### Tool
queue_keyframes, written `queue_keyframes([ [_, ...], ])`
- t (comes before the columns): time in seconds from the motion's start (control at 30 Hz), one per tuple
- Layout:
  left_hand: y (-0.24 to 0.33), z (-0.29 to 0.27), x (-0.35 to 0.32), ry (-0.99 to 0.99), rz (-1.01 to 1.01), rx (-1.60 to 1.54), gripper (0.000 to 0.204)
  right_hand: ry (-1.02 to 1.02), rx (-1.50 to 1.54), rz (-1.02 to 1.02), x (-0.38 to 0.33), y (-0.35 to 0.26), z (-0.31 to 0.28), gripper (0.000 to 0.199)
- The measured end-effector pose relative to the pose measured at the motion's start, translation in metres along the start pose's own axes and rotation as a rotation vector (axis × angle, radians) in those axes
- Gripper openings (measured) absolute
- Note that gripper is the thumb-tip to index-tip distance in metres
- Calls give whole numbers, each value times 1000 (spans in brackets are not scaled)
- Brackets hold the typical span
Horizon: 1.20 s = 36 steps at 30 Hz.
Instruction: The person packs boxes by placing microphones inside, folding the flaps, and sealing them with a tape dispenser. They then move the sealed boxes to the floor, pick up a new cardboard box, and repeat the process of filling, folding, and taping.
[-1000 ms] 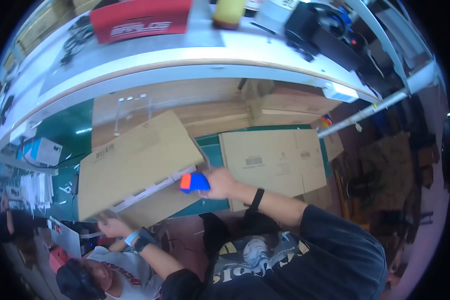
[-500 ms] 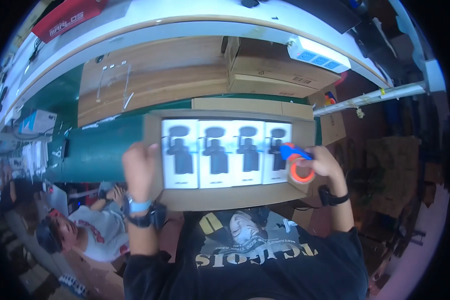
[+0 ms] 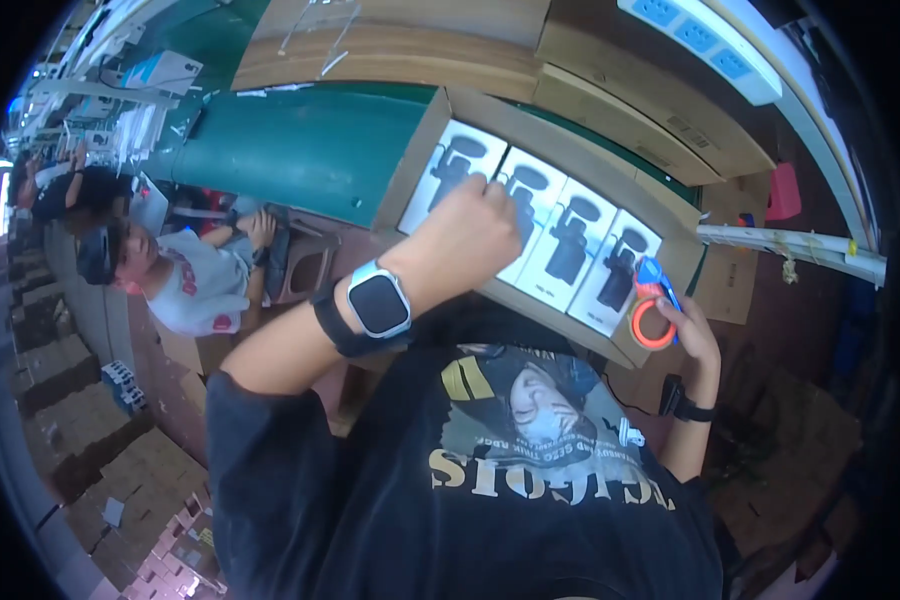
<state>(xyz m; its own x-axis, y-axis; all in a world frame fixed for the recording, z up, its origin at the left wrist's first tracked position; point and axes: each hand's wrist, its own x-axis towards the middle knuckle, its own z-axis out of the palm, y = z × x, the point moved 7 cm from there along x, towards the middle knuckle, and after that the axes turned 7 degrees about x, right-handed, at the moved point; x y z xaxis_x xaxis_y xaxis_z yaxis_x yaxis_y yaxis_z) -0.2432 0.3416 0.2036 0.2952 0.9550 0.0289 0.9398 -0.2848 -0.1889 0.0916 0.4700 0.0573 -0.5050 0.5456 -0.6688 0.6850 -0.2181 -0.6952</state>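
An open cardboard carton (image 3: 425, 140) holds a row of several white product boxes (image 3: 595, 235), each printed with a dark device. Over the left part of that row, my left hand (image 3: 475, 230) is closed, with its knuckles up near the gap between the first two boxes. Its fingertips are hidden, so what they grip, if anything, does not show. At the carton's right end, my right hand (image 3: 698, 330) holds a blue and orange tape dispenser (image 3: 654, 300) with a ring-shaped roll.
A green work surface (image 3: 290, 145) stretches left of the carton. Flattened cardboard (image 3: 630, 120) lies behind it, with a white power strip (image 3: 705, 45) above. A seated person (image 3: 185, 265) is at the left. A white rail (image 3: 800, 245) runs along the right.
My left hand has gone from the carton's left wall to above the white boxes. The view has turned, so the carton appears tilted. My right hand keeps the tape dispenser at the carton's right end.
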Motion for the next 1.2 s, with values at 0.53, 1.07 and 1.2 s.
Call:
queue_keyframes([
  [0.53, 32, 26, 7, -95, 19, 188, 10, 36, -237, -37, 20, -15, 3, 50],
  [1.07, -76, 156, -73, -272, -667, -872, 75, -51, 604, -177, -8, 88, 3, 44],
  [1.2, -35, 170, -53, -590, -505, -908, 89, -92, 980, -200, 29, 73, 29, 48],
])
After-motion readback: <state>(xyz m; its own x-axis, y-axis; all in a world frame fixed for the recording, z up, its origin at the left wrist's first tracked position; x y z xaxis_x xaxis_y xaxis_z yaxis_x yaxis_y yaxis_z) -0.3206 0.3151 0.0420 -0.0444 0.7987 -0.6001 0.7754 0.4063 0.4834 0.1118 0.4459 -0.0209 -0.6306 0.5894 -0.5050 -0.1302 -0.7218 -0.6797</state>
